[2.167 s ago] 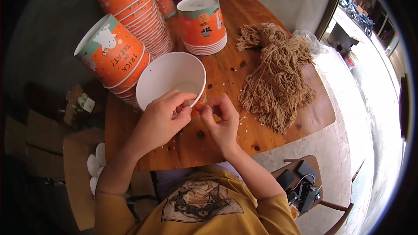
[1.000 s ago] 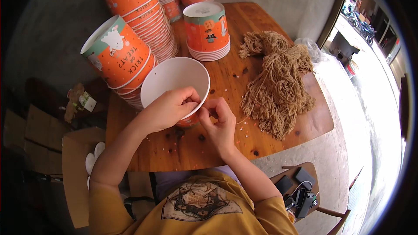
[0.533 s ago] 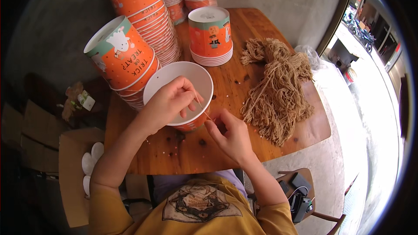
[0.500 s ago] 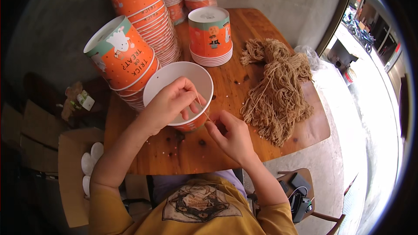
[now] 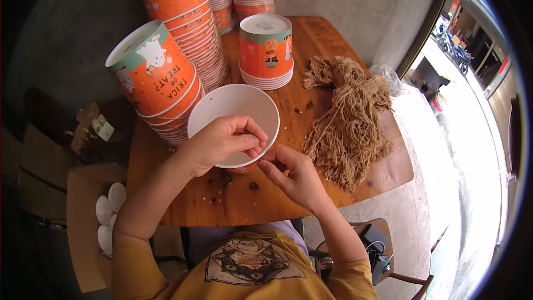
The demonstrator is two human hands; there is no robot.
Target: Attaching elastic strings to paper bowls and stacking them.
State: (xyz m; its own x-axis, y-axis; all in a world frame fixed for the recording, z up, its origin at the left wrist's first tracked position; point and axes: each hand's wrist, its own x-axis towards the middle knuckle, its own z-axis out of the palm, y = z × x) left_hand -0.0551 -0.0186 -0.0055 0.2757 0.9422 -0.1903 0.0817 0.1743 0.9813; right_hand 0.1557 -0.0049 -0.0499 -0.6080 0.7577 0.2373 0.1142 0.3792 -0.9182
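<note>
A white-lined paper bucket (image 5: 230,103) with an orange outside stands mouth up in front of me. My left hand (image 5: 230,143) reaches over its near rim, thumb and fingers pinched together. Close by, my right hand (image 5: 291,175) is closed at the bucket's outer right side, thumb against the curled forefinger. The thin tan string between the hands is too fine to follow clearly now. To the right lies a loose bundle of tan strings (image 5: 352,128), apart from both hands.
Leaning left of the bucket is a stack of orange buckets (image 5: 155,69). Taller stacks (image 5: 186,11) rise behind it. A short upside-down stack (image 5: 266,50) stands at the back of the wooden table (image 5: 222,205). Below left, a cardboard box (image 5: 83,228) holds white round pieces.
My left hand has turned and its spread fingers have drawn into a pinch, nearer the rim and my right hand. My right hand stays beside the bucket. The view has shifted slightly.
</note>
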